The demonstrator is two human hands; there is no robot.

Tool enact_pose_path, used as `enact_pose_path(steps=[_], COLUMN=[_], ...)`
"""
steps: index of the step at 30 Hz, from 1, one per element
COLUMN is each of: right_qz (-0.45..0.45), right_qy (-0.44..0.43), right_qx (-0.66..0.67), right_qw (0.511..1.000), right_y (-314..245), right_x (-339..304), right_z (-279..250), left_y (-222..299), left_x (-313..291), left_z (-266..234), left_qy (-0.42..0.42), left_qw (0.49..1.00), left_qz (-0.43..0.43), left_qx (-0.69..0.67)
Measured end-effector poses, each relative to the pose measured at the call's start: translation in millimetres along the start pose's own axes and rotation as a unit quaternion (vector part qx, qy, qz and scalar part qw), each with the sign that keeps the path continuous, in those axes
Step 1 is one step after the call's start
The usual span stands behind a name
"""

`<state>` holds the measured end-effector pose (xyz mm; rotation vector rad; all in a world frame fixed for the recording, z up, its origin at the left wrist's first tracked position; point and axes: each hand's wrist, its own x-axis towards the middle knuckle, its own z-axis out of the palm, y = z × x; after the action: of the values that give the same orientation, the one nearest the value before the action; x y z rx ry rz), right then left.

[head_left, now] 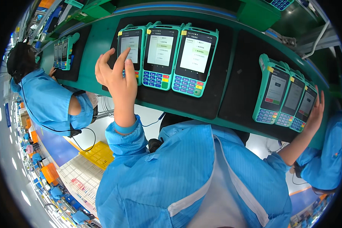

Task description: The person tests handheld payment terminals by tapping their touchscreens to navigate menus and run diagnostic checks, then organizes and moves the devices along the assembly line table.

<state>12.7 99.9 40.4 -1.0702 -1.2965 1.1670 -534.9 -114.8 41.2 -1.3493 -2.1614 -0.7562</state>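
Observation:
Three green-cased payment terminals with lit screens and blue keypads stand side by side in front of me: a left one (134, 41), a middle one (161, 53) and a right one (193, 57). My left hand (117, 76) is raised over the left terminal with its fingers apart, holding nothing. Its index finger reaches over that screen; whether it touches I cannot tell. At the right, another row of three similar terminals (275, 91) stands close together. Alongside the outermost terminal (306, 104) lies my right hand (316, 112), fingers stretched along its outer side.
Black mats (228, 72) cover parts of the green bench (102, 32). A co-worker in blue (53, 98) sits at the left by more terminals (63, 53); another blue sleeve (323, 155) is close at the right. A yellow crate (98, 155) sits low at the left.

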Motion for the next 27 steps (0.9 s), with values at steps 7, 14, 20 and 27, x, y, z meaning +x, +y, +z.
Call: enact_pose_path(steps=[7, 14, 20, 27], right_qz=[0.004, 0.000, -0.002, -0.003], right_qy=[0.005, 0.031, 0.019, 0.024], right_qx=[0.009, 0.026, 0.019, 0.026], right_qw=[1.000, 0.999, 1.000, 0.999], right_y=[-1.3, -0.1, 0.9, 0.0], right_x=[-1.1, -2.4, -1.9, -3.1], right_z=[0.5, 1.9, 0.9, 3.3], left_y=[-1.1, 8.5, 39.7, 53.5], left_x=[8.9, 12.9, 10.0, 16.4], left_z=[11.5, 5.4, 2.2, 6.1], left_qy=[-0.013, -0.023, -0.064, -0.077], left_qw=[1.000, 0.999, 0.994, 0.992], left_qz=[-0.012, 0.024, 0.089, 0.087], left_qx=[0.014, 0.002, -0.030, -0.049])
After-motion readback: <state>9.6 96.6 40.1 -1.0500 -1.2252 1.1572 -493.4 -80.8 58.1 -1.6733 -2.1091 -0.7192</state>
